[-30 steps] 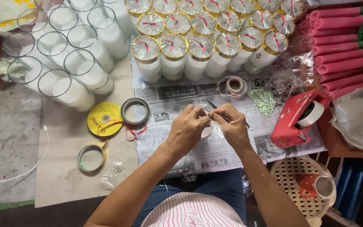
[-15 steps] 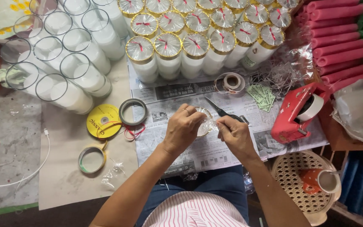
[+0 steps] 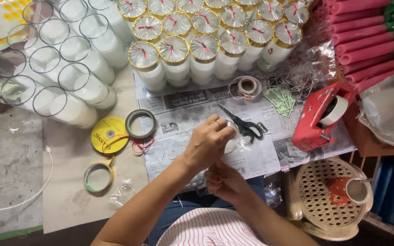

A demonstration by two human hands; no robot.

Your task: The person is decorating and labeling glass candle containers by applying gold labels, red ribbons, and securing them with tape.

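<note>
Near the middle of the frame, the left hand curls its fingers closed over a small piece of clear cellophane, pinching it from above; this grip is tight, the knuckles bent and a ring showing on one finger. Just below it, the right hand lies palm up beneath the left, its fingers half curled toward the same wrapping; whether it actually has hold of the cellophane cannot be told, since the left hand covers the contact.

Both hands hover over a spread sheet of newspaper that covers the tabletop. Black-handled scissors lie on the paper just right of the left hand, blades pointing to the upper left. Above them sits a roll of clear tape. A red tape dispenser stands at the right of the frame.

Along the top centre, rows of white candles in glasses capped with gold-rimmed wrapping stand packed together; at upper left are uncapped glass candles. Left of the newspaper lie a yellow ribbon spool and a grey tape ring. A woven stool at lower right carries an orange cup.
</note>
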